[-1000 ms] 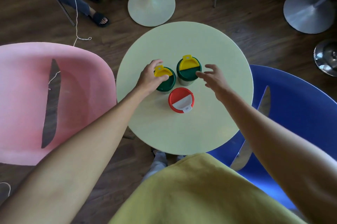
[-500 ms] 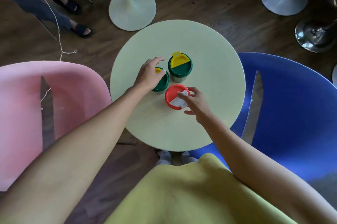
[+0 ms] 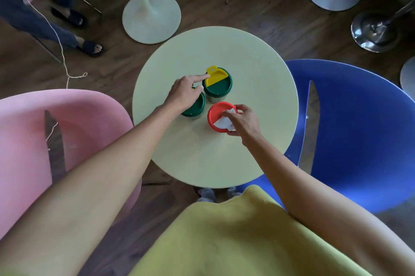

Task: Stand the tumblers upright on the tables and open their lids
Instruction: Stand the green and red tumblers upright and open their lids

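Left hand [image 3: 185, 93] reaches across the round pale-green desk [image 3: 258, 69] and lies over the near-left green-lidded tumbler [image 3: 195, 108], covering most of that lid; a sliver of its yellow flap shows just under the knuckles. The index finger is stretched out straight and its tip touches the yellow flip tab [image 3: 215, 75] of the second green-lidded tumbler [image 3: 217, 84], which stands upright just beyond and to the right of the hand. The remaining fingers are loosely curled, the thumb tucked toward the rim of the tumbler beneath; the hand is half open and grips nothing firmly, so far as can be seen.

Right hand [image 3: 243, 122] sits on the right side of the red-lidded tumbler [image 3: 216, 116], which stands upright directly beside it and close in front of the two green ones. Its thumb and fingers curl around the lid's right edge, one fingertip hooked over the far rim and another at the near rim, while the index finger presses down on the white flip flap [image 3: 222, 122] in the lid's centre. Whether that flap is lifted cannot be told from above.

All three tumblers stand close together near the middle of the desk, between the two hands. To the outside of the left forearm is a pink moulded plastic chair [image 3: 27, 141]; to the outside of the right forearm is a blue moulded plastic chair [image 3: 359, 141].
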Tool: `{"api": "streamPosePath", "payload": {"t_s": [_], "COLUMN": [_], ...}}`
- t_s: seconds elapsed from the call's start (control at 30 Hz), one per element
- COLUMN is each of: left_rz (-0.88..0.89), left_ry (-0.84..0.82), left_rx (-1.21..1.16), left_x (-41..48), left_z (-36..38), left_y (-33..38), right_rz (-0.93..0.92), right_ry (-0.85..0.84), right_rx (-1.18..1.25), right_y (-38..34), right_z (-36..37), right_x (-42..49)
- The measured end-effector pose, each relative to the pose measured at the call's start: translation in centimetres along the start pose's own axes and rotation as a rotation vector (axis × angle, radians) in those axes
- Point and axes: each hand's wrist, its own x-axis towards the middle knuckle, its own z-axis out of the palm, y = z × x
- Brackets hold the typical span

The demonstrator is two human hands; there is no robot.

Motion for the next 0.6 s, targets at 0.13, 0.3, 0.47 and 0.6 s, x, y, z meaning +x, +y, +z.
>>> {"api": "streamPosePath", "payload": {"t_s": [0.13,0.3,0.47,0.6], "left_rz": [-0.015,-0.032,-0.016,-0.001], "left_ry": [-0.014,-0.027,-0.052,0.008], "left_rx": [-0.010,-0.004,0.002,0.031], "left_x": [0.1,0.3,0.1,-0.3], "left_z": [0.0,0.1,0.0,-0.2], "left_y": [-0.3,-0.5,-0.4,-0.7], "right_rz": [-0.013,-0.025,-0.087,-0.181], "right_ry": [-0.017,-0.024,-0.026,-0.068], "right_rx": [-0.021,-0.028,-0.147,-0.255], "right_y": [-0.6,-0.7,-0.3,-0.2], "right_z": [0.1,0.3,0.1,-0.6], "right_x": [0.3,0.5,0.9,1.2]}}
